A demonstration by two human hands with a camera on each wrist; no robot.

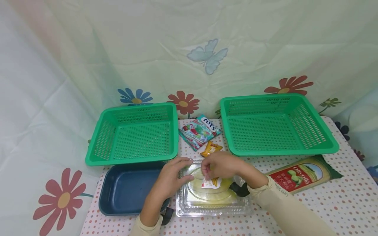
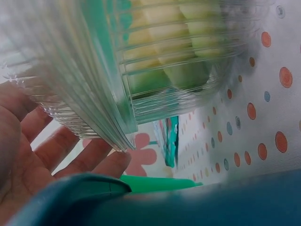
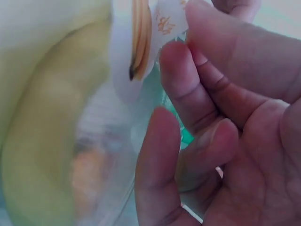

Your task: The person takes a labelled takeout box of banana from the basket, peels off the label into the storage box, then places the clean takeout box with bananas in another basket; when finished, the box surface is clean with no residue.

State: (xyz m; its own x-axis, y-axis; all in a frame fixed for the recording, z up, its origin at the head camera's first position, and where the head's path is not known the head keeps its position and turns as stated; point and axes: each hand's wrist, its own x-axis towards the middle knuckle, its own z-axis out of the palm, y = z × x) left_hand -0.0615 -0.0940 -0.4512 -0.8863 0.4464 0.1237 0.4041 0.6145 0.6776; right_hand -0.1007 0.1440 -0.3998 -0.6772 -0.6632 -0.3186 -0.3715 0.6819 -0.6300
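A clear plastic clamshell box (image 1: 189,209) stands on the table in front of me, with yellow-green bananas (image 2: 164,42) inside. On its lid is a white label (image 1: 213,184) with a banana print. My right hand (image 1: 221,165) pinches the label's edge between thumb and fingertip, seen close in the right wrist view, where the label (image 3: 164,19) stands partly up from the lid. My left hand (image 1: 171,177) rests along the box's left rim, its fingers loosely extended against the ridged plastic in the left wrist view.
Behind stand a left green basket (image 1: 131,161) and a right green basket (image 1: 283,152). A dark blue tub (image 1: 103,196) sits left of the box. A teal FOX'S candy bag (image 1: 200,131), a small orange packet (image 1: 211,148) and an Olivoila packet (image 1: 304,175) lie nearby.
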